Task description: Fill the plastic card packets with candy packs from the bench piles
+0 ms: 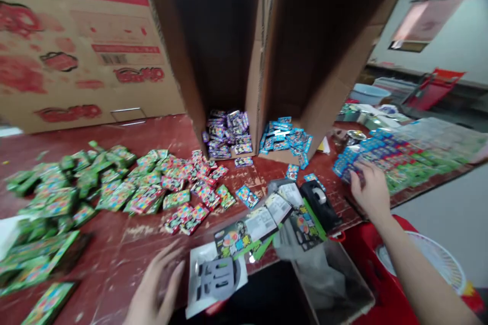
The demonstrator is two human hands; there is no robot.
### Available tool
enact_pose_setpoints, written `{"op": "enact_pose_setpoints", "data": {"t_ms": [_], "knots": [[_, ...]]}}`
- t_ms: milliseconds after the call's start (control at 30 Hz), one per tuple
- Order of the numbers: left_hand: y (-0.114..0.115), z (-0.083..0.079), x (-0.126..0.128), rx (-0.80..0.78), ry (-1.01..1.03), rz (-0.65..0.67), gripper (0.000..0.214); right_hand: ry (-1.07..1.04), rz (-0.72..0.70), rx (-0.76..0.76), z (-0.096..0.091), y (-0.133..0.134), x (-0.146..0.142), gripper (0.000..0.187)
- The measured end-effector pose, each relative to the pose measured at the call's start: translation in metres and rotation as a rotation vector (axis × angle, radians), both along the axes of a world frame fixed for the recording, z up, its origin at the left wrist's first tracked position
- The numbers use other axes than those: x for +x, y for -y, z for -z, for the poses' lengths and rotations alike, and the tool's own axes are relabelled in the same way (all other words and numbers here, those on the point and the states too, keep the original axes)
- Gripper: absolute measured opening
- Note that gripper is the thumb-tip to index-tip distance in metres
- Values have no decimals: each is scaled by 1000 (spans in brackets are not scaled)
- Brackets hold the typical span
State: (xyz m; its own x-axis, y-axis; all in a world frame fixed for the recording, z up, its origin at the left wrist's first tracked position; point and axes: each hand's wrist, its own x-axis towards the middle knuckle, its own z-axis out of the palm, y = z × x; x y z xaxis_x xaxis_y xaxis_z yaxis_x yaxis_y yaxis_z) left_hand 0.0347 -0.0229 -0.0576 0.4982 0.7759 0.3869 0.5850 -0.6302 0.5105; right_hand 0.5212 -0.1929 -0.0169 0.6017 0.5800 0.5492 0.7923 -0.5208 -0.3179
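Observation:
My left hand [158, 284] hovers at the front of the red table, slightly blurred, its fingers apart and nothing in them. Right beside it lies a clear pouch with a grey plastic piece [217, 279] inside. My right hand [371, 190] reaches to the near left corner of rows of small blue, red and green packets [396, 157]. Its fingers are curled over a small dark blue packet [346, 175], partly hidden by them. Between the hands lie printed header cards [263, 223] with clear bags, and a black tool [320, 203] that looks like a stapler.
Two upright cartons [263, 35] hold purple packets [229, 132] and blue packets [285, 139]. Green packets [53, 193] and red packets [206, 190] are scattered on the left. An open box [335, 284] of clear bags and a white basket [434, 259] stand by the front edge.

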Motion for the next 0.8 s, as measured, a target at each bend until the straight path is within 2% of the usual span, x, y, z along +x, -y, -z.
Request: {"op": "enact_pose_setpoints", "data": {"t_ms": [67, 167, 200, 233, 300, 333, 400, 467, 500, 567, 667, 800], "knots": [[13, 3, 32, -15, -19, 174, 25, -86, -214, -28, 11, -26, -30, 27], [39, 7, 95, -18, -103, 553, 28, -226, -404, -238, 25, -68, -67, 19], [49, 10, 114, -13, -153, 678, 30, -257, -433, -301, 28, -78, -74, 15], [56, 13, 131, -6, -191, 739, 33, -276, -442, -353, 30, -84, -79, 11], [64, 23, 156, 18, -238, 787, 39, -281, -420, -413, 33, -83, -84, 13], [64, 29, 165, 30, -249, 774, 41, -264, -372, -417, 35, -76, -84, 24], [57, 38, 180, 38, -263, 700, 51, -220, -170, -397, 41, -53, -83, 55], [44, 41, 191, -4, -269, 555, 68, -233, 51, -378, 54, -25, -82, 79], [37, 41, 195, -44, -270, 474, 77, -273, 120, -369, 63, -13, -81, 84], [25, 37, 199, -137, -272, 351, 91, -388, 154, -345, 80, 7, -80, 80], [10, 29, 191, -247, -305, 303, 107, -484, 184, -300, 93, 20, -75, 70], [1, 27, 170, -327, -402, 225, 122, -450, 277, -369, 78, 9, -66, 74]]}}
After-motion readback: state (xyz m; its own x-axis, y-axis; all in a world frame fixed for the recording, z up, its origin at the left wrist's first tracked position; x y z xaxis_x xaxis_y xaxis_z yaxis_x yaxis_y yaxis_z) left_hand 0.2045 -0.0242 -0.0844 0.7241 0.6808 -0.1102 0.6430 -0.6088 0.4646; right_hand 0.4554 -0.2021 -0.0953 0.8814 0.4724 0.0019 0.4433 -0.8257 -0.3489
